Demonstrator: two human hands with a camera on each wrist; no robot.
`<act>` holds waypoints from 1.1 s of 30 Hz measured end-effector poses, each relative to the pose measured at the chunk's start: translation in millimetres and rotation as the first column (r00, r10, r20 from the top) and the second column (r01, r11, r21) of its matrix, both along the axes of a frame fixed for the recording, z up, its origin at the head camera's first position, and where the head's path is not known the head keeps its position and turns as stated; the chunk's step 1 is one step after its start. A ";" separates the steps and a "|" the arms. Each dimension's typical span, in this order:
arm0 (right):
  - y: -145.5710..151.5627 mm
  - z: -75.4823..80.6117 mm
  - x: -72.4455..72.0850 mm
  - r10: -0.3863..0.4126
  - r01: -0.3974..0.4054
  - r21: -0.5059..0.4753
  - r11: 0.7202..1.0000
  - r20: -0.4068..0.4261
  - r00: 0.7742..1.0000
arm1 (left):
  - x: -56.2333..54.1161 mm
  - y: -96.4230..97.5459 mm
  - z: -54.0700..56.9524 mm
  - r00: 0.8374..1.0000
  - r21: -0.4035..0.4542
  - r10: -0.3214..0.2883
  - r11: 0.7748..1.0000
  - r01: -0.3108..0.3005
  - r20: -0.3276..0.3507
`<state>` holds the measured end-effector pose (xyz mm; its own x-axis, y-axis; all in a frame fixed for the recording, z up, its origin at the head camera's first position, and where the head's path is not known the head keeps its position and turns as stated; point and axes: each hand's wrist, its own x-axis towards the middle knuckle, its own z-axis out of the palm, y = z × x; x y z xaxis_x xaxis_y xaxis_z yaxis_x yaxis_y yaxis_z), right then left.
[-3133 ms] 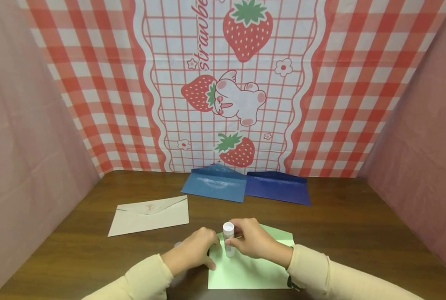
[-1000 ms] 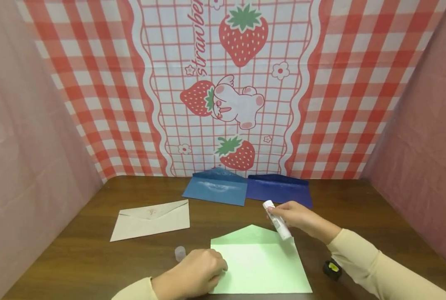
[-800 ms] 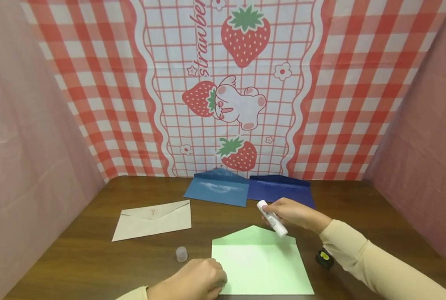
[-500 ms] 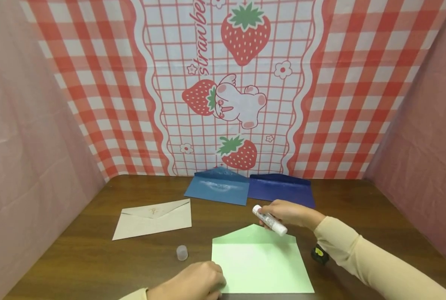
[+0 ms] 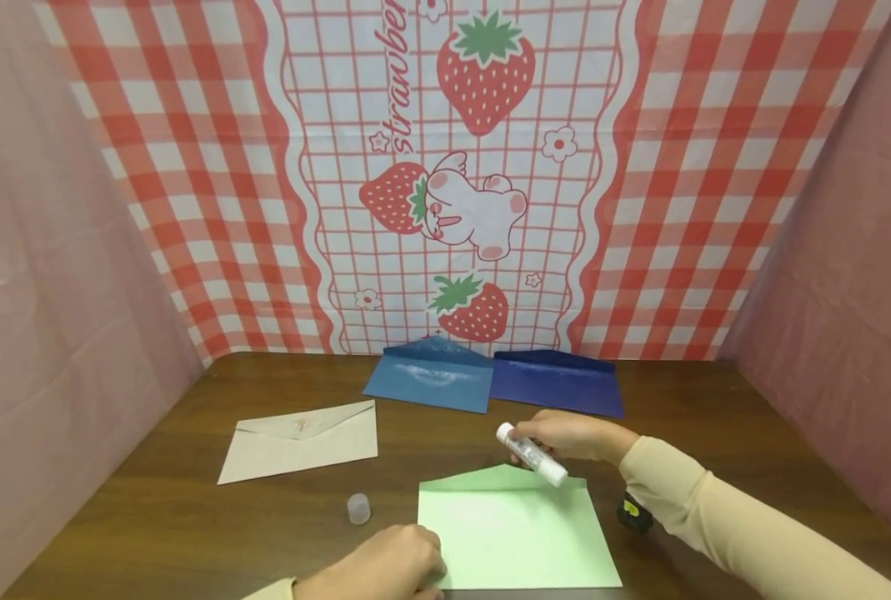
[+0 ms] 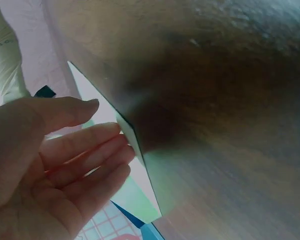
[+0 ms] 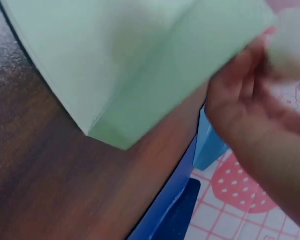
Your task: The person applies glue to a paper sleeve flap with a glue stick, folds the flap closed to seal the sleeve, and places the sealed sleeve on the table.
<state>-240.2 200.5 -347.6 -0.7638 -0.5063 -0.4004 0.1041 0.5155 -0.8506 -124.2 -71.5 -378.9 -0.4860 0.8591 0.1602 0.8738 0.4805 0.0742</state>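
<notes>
Left hand (image 5: 392, 565): relaxed fingers at pale-green paper envelope (image 5: 523, 542).
Right hand (image 5: 568, 434): pinching white cylindrical glue stick (image 5: 535, 457).
Green flap (image 5: 483, 479): stick shifted rightward over it, probably gluing.

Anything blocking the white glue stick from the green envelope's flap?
Nothing visible. The right hand holds the glue stick over the flap; whether they touch is unclear. The loose cap lies left of the envelope.

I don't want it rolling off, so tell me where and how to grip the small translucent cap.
Pinch the cap by opposite sides of its round wall, probably from above with the left hand, the nearer one. It is short and cylindrical and sits apart from the green envelope, so there should be room on both sides.
</notes>
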 end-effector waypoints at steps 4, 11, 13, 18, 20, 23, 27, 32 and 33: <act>-1.9 -3.1 12.3 0.111 -0.112 0.001 0.994 0.110 0.988 | 2.5 3.2 -3.0 0.999 -0.028 0.026 0.999 -0.027 -0.038; -10.2 -16.7 28.5 0.134 -0.135 0.132 0.982 0.020 0.991 | 2.1 4.1 -1.7 0.999 -0.025 0.036 0.999 -0.035 0.016; -11.1 -19.9 30.1 0.123 -0.120 0.157 0.980 -0.012 0.992 | -0.8 5.0 1.5 0.995 -0.017 0.040 0.999 -0.039 0.095; -11.4 -18.2 32.6 0.167 -0.138 0.247 0.959 -0.099 0.981 | -14.8 15.0 14.5 0.953 -0.035 0.126 0.992 -0.121 0.275; -13.3 -14.8 33.5 0.213 -0.159 0.302 0.940 -0.156 0.965 | -22.4 21.2 19.2 0.936 -0.030 0.155 0.988 -0.153 0.315; -18.1 -9.7 34.1 0.279 -0.188 0.365 0.912 -0.216 0.936 | -35.0 31.2 23.4 0.915 -0.016 0.172 0.984 -0.179 0.365; -20.6 -6.5 36.8 0.269 -0.166 0.396 0.903 -0.220 0.938 | -50.9 44.0 21.2 0.887 0.019 0.158 0.983 -0.185 0.434; -19.1 -11.0 38.9 0.191 -0.102 0.386 0.917 -0.201 0.961 | -65.0 48.2 14.4 0.860 0.051 0.166 0.975 -0.217 0.482; -18.8 -12.0 39.1 0.176 -0.090 0.381 0.920 -0.196 0.965 | -66.8 47.6 12.1 0.850 0.050 0.174 0.972 -0.228 0.497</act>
<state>-201.1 181.6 -359.6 -0.7902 -0.4603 -0.4046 -0.1565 0.7899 -0.5929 -191.1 -23.9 -366.9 -0.6851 0.7259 -0.0603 0.5978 0.6077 0.5228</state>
